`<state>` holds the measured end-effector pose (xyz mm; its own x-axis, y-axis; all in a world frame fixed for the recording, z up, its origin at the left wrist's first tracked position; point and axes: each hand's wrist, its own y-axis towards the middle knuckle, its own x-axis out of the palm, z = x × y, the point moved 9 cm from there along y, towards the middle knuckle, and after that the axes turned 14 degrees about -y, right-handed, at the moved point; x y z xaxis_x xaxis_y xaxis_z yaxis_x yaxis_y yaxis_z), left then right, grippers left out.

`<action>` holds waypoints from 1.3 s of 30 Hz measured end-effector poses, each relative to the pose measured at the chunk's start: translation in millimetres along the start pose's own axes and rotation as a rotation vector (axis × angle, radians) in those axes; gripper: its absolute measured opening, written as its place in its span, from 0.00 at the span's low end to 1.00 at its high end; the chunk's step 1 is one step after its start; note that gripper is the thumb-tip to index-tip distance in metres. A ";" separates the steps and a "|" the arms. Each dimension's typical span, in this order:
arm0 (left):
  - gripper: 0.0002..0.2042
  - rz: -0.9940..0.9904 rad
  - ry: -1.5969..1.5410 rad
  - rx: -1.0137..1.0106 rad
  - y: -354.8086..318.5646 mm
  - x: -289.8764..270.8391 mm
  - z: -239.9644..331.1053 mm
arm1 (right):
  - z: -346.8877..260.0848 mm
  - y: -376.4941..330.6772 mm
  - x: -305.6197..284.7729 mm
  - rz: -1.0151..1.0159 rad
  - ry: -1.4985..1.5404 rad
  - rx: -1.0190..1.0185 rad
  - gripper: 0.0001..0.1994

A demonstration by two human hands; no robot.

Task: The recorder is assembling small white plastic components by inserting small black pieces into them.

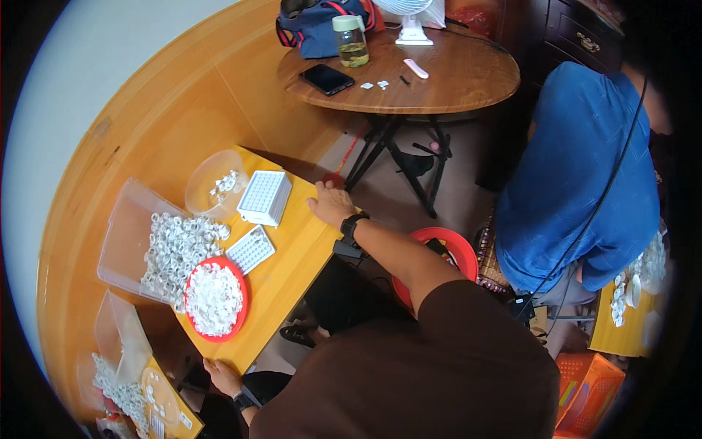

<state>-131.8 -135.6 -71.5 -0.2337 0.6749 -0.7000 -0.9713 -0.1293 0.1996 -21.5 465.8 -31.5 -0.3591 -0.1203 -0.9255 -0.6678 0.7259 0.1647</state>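
A small yellow wooden table [285, 274] stands in front of me. At its far right corner my right hand [333, 204] is closed over the edge, fingers on top. My left hand [222, 376] grips the near left edge; some fingers are hidden. On the table, a red round tray [247, 296] holds a heap of small white parts. Beside it lie a white gridded tray [251, 249] and a stack of white gridded trays [266, 196]. A clear bin [126, 245] of white ring-shaped parts and a clear round bowl [201, 183] with a few white pieces sit along the left.
A round brown table [446, 73] ahead bears a jar [352, 47], phone [327, 80], fan [414, 33] and bag [319, 33]. A person in blue [578, 175] sits at right, near an orange basket [585, 395]. A red tub [461, 252] stands beyond my right forearm.
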 end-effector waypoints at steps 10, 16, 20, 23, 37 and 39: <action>0.23 0.019 0.078 -0.063 -11.9 -11.2 2.4 | -7.6 -43.6 -12.3 0.281 -0.071 -0.149 0.16; 0.25 -0.036 0.052 -0.076 -22.2 -9.5 22.6 | 0.8 -46.9 -14.2 0.196 -0.097 -0.122 0.21; 0.25 0.063 -0.021 -0.197 -55.2 -37.2 -20.6 | -4.6 -41.2 -5.4 0.193 -0.101 -0.140 0.22; 0.23 0.184 -0.115 -0.281 -89.3 -64.7 -57.2 | -4.5 -38.6 -0.8 0.241 -0.063 -0.220 0.21; 0.14 0.611 0.052 -0.589 -214.1 -223.5 -201.4 | 6.1 -53.7 -32.0 0.266 0.096 -0.391 0.18; 0.13 0.664 0.050 -0.576 -233.7 -238.3 -201.9 | 14.3 -76.6 -56.9 0.270 0.203 -0.352 0.15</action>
<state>142.0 -412.8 -89.8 -0.7467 0.2988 -0.5943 -0.5018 -0.8395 0.2084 59.4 426.7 3.7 -0.6467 -0.1143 -0.7541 -0.7002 0.4809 0.5276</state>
